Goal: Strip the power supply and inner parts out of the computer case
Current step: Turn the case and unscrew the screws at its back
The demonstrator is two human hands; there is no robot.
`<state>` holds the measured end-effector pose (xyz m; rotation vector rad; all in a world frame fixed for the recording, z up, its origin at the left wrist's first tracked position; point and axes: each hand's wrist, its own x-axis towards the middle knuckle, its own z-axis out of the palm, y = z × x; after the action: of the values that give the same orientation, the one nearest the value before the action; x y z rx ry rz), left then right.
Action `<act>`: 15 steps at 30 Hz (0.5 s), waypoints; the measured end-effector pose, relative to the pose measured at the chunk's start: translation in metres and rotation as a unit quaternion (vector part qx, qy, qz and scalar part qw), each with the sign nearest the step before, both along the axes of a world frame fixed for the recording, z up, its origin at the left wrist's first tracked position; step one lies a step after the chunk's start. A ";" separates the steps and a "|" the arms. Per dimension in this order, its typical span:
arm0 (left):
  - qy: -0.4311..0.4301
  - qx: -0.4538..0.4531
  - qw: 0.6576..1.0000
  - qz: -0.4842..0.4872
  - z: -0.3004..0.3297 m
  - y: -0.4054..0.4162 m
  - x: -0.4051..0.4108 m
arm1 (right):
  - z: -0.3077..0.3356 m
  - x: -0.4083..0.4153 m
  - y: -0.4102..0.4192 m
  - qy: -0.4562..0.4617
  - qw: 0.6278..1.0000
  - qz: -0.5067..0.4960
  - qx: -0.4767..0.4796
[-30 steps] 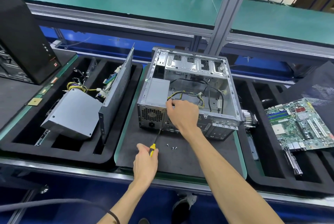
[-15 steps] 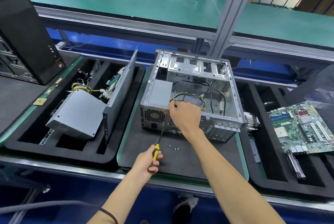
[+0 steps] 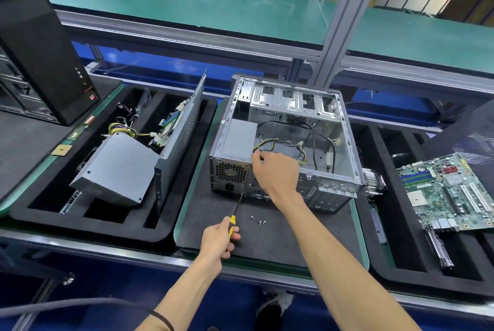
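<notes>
An open silver computer case lies on its side on a black foam mat. Its grey power supply sits in the near left corner, with yellow and black cables trailing into the case. My right hand rests over the case's near rim beside the power supply, fingers curled at the edge. My left hand grips a yellow-handled screwdriver whose tip touches the lower rear of the case under the power supply. Three loose screws lie on the mat.
A black tray on the left holds another power supply and a metal panel. A black tower stands at far left. On the right a tray holds a green motherboard and a heatsink.
My left hand has shifted slightly on the screwdriver handle. My right hand stays on the case rim. The view has moved a little.
</notes>
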<state>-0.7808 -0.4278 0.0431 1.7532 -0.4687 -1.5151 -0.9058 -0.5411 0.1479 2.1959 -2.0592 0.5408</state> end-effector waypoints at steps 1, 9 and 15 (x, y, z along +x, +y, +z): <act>0.009 0.003 1.000 0.002 0.001 0.000 -0.001 | 0.000 0.000 0.000 -0.002 1.000 -0.001 -0.003; -0.009 -0.026 1.000 0.010 0.001 -0.002 0.001 | 0.000 0.000 0.000 -0.001 1.000 -0.002 -0.011; 0.012 0.009 0.999 -0.030 0.005 -0.002 0.002 | 0.000 0.000 0.000 0.003 1.000 -0.006 -0.010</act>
<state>-0.7790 -0.4300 0.0479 1.7470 -0.5003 -1.5851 -0.9056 -0.5406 0.1476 2.1695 -2.0549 0.5513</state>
